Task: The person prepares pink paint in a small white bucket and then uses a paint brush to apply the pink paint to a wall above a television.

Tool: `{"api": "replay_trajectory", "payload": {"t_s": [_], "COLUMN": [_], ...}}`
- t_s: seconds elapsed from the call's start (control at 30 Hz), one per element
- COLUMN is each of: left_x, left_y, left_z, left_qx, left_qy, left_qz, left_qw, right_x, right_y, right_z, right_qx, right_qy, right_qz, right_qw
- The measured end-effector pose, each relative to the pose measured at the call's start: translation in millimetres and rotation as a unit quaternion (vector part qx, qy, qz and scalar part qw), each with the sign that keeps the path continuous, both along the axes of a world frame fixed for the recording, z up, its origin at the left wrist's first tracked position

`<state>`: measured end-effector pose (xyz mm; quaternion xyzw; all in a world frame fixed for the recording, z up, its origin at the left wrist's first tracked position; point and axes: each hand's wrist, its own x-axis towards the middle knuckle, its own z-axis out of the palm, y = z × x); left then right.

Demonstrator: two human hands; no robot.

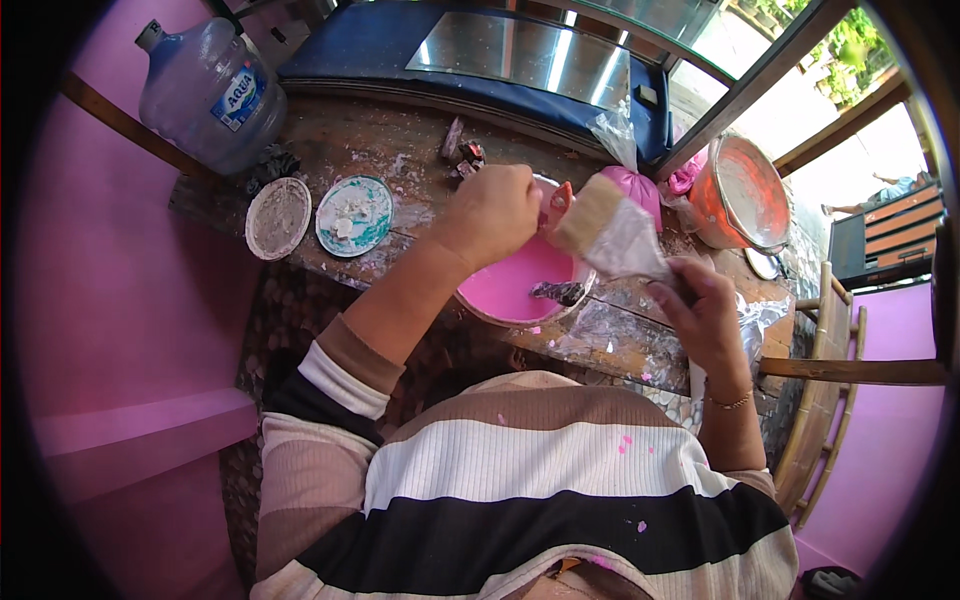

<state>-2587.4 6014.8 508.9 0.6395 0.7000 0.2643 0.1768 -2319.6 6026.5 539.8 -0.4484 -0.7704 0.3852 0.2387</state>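
My right hand grips a wide paintbrush with pale tan bristles and a whitish, silvery lower part. The brush is held tilted above a round white bucket of bright pink paint. A dark, paint-smeared stick-like piece rests in the bucket by its right side. Over the bucket's far left side, my left hand is closed, its fingers mostly turned away; what it holds is hidden. A small orange-red piece shows between that hand and the bristles.
Two paint-crusted lids lie left on the wooden table. Behind them stands a large water bottle. A tied pink plastic bag and an orange bucket are at the right. A blue padded bench borders the back.
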Motion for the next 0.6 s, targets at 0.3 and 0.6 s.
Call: {"api": "replay_trajectory", "payload": {"t_s": [0.3,0.6], "left_x": [31.9,-16.8], "left_y": [33.8,-6.5], "left_z": [-32.8,29.1], "left_qx": [-0.163,0.039], "left_qy": [-0.009,-0.054], "left_qz": [0.042,0.020], "left_qw": [0.986,0.998], "right_x": [30.0,41.3], "right_y": [9.4,12.0], "right_z": [-2.0,-7.1], "right_qx": [0.052,0.032], "right_qy": [0.043,0.069], "right_qz": [-0.057,-0.077], "right_qw": [0.996,0.994]}}
